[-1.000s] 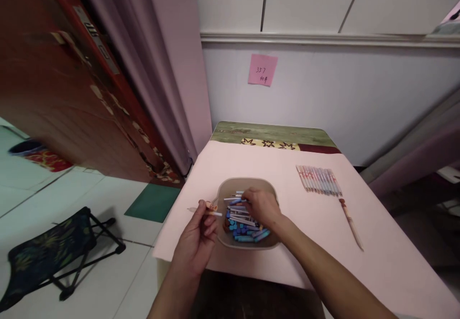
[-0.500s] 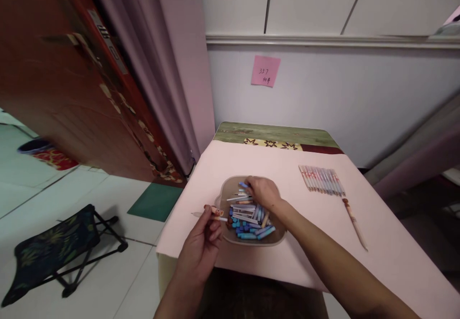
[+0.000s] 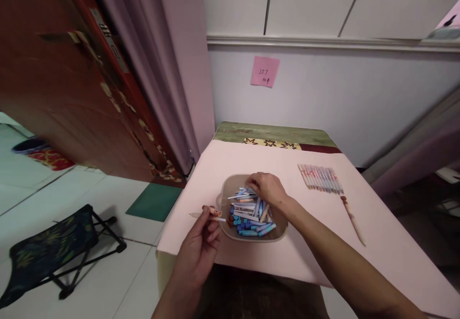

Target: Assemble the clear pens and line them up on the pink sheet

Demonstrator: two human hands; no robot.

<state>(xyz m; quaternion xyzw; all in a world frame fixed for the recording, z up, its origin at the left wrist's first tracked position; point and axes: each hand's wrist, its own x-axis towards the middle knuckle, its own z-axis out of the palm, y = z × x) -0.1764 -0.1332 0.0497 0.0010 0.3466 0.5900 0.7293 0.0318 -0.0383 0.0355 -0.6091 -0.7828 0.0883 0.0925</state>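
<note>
Near the table's left side, my left hand [image 3: 204, 233] is closed on pen parts. Between its fingers show a peach-coloured pen barrel [image 3: 214, 211] and a thin white refill. A pointed pale tip sticks out to the left. My right hand [image 3: 268, 187] reaches over the far rim of a translucent plastic box [image 3: 224, 235], its fingers bent together and pointing down. Whatever the fingertips hold is hidden. The box contains many loose pen parts: white refills [image 3: 246, 212], blue caps [image 3: 247, 224] and blue barrels [image 3: 266, 229].
A neat row of assembled pens [image 3: 319, 179] lies on the right of the pink-covered table [image 3: 309, 242]. One more pen [image 3: 354, 221] lies diagonally in front of it. A folding stool [image 3: 53, 247] stands on the floor at left, by the wooden door [image 3: 72, 94].
My right hand has shifted slightly right over the box, and the blue piece earlier at its fingertips no longer shows there. My left hand keeps its grip almost in place.
</note>
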